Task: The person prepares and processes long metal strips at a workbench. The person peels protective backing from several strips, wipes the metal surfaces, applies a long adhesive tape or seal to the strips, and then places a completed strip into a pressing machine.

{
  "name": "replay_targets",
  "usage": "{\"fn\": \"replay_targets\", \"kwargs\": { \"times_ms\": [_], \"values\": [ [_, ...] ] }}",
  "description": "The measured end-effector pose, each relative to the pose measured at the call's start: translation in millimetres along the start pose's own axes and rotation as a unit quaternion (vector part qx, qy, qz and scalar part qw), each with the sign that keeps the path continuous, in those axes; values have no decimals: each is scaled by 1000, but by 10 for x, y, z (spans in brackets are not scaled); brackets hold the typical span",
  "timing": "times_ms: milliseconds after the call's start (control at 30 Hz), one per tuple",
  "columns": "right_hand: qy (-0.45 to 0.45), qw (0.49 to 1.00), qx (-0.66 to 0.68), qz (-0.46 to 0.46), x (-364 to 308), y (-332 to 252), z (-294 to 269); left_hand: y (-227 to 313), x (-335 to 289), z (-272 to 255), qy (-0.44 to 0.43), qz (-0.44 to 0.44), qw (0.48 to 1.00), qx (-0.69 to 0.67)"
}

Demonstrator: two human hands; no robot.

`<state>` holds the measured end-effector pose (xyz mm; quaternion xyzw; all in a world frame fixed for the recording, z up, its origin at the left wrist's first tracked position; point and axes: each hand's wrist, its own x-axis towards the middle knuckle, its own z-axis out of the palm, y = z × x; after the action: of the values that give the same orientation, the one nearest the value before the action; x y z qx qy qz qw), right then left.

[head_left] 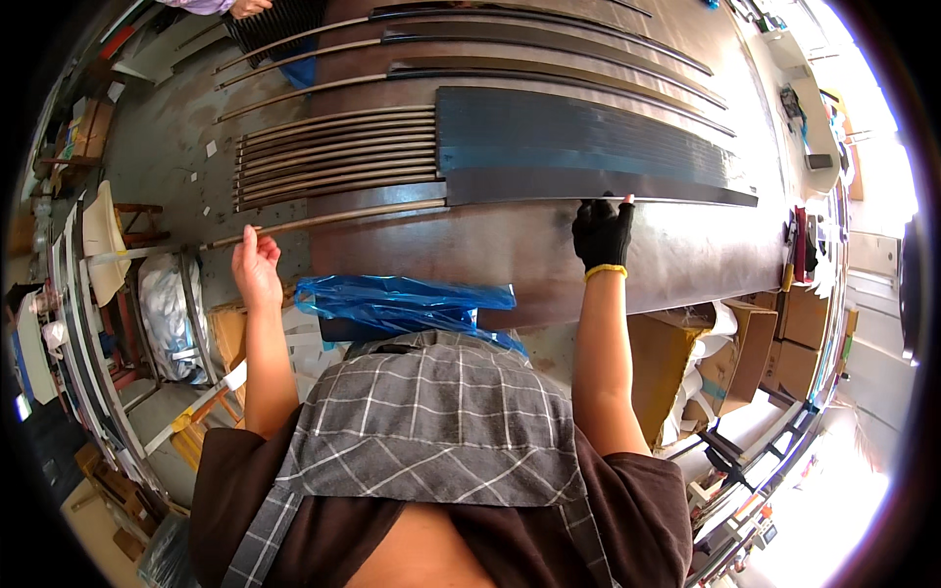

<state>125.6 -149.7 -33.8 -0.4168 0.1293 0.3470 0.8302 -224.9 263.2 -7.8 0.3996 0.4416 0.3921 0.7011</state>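
My left hand (257,269) is bare and closed, with its fingertips around the outer end of a thin metal rod (343,215). That rod runs rightward to the near dark flat strip (520,186); whether it sits inside is not clear. My right hand (601,235), in a black glove with a yellow cuff and bare thumb tip, grips the strip's near edge. Beyond it, several similar strips lie side by side as a dark panel (578,132), with several metal rods (338,147) sticking out at the left.
Farther back on the metal table (412,240), three separate dark strips (549,73) lie with rods at their left ends. Blue plastic film (402,299) bunches at the near edge. Cardboard boxes (671,358) stand at right. Another person's hand (250,8) shows at the far left.
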Motion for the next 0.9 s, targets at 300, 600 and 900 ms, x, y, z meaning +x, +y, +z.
{"fn": "replay_targets", "kwargs": {
  "times_ms": [300,600,900],
  "values": [
    [175,966,-173,83,-331,187,-101,-326,286,-574,50,-109,989,86],
    [181,447,-817,-315,-445,-349,-51,-431,80,-410,94,199,868,445],
    [21,404,-819,-407,-156,575,13,-507,-232,517,-346,419,630,556]
  ]
}}
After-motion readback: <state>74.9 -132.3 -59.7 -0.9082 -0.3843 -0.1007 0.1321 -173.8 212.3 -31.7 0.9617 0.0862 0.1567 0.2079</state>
